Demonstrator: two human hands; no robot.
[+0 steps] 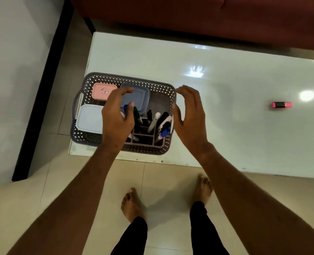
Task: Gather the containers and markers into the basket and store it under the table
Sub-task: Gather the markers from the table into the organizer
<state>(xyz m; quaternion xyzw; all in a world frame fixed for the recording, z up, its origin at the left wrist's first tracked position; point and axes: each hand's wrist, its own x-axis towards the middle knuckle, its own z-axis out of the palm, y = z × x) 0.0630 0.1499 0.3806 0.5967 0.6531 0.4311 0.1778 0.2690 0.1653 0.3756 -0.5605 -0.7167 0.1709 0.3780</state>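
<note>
1. A grey perforated plastic basket with a looped handle at each short end sits on the near left corner of a glossy white table, seen from above by a person standing barefoot on a tiled floor.

2. Inside the basket lie three lidded plastic containers: a pink one at the far left, a grey-blue one beside it, and a pale blue one nearer the viewer. A divided pen holder at the near right keeps several markers standing upright or leaning.

3. The left hand hovers over the middle of the basket, fingers curled loosely above the marker tops; whether it grips a marker cannot be told.

4. The right hand is spread and empty, palm facing the basket's right end – close to the rim, perhaps just touching.

5. The hands are apart, with the right half of the basket between them.

6. A small pink and black object, possibly an eraser, lies well apart on the table's right side.

7. Judged for handling: the basket looks light but flexible, and the tall markers could tip if it tilts – best lifted level by both end handles, one hand each
</note>
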